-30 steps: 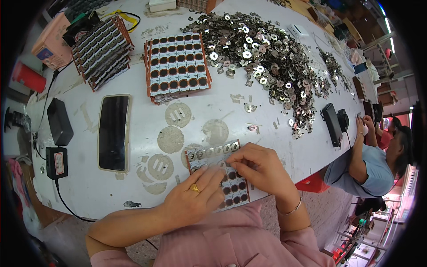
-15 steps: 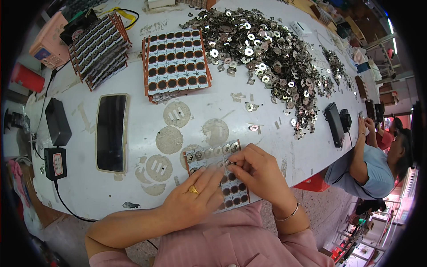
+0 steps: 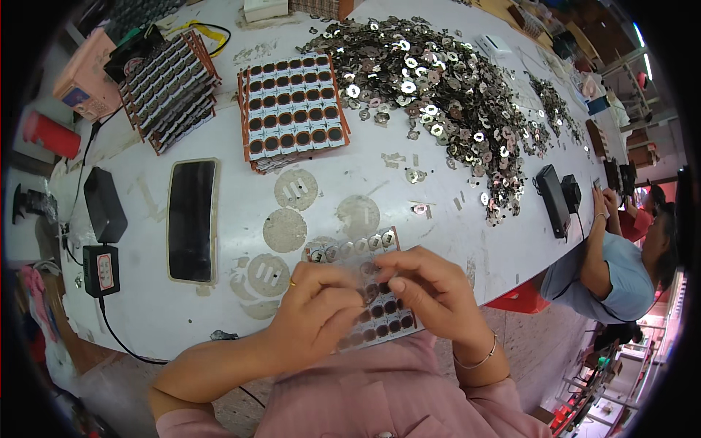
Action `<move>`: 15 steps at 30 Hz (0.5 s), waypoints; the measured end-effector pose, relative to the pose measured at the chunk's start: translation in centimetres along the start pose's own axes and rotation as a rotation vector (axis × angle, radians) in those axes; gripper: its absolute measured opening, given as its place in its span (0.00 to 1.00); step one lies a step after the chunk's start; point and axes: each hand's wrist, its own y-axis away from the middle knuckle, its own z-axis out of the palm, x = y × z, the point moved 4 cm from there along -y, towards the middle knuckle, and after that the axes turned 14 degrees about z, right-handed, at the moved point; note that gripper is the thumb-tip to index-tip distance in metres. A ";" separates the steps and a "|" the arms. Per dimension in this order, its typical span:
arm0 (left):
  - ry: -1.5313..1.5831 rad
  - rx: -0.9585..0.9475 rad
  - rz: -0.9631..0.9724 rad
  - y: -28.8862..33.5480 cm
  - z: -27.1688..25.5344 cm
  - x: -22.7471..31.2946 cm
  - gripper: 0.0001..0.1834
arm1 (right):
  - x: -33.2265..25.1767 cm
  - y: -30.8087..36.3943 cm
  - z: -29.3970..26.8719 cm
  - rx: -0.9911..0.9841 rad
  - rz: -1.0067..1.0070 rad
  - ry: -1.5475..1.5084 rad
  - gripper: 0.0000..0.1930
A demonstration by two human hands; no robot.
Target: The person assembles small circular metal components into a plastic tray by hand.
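Observation:
A panel of round dark-centred pieces (image 3: pixel 385 312) lies at the table's near edge, in front of my body. Silvery slotted metal discs (image 3: pixel 355 247) cover its far row, while dark circles show in its nearer rows. Over the panel's left side is my left hand (image 3: pixel 314 306), a gold ring on one finger; motion smears its fingertips. My right hand (image 3: pixel 432 292) rests over the panel's right side, its fingers bent and drawn in toward the thumb. Whatever sits at those fingertips is too small and hidden to make out.
A large heap of loose metal discs (image 3: pixel 438 87) spreads across the far right. Stacked panels (image 3: pixel 292 102) stand at the back, with another stack (image 3: pixel 171 87) farther left. A phone (image 3: pixel 193 220) and black adapter (image 3: pixel 101 270) lie left. A person (image 3: pixel 613 266) sits at right.
My left hand has drawn back a little to the left, off the panel's middle, its fingers more bent. The right hand stays nearly in place, its thumb and forefinger slightly farther apart.

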 end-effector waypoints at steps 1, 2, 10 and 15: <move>0.064 0.021 -0.055 0.3 -0.2 -0.2 0.09 | 0.0 0.0 0.2 0.005 -0.004 -0.004 0.15; 0.128 0.042 -0.111 0.5 -0.3 -0.5 0.09 | 0.1 -0.2 0.8 -0.067 -0.008 -0.087 0.14; -0.068 -0.040 -0.020 0.4 0.4 -0.3 0.15 | 2.3 -1.0 0.0 -0.097 0.143 -0.305 0.10; -0.352 -0.257 0.215 0.3 1.6 0.9 0.24 | 3.0 -2.4 -3.0 0.177 0.087 0.176 0.08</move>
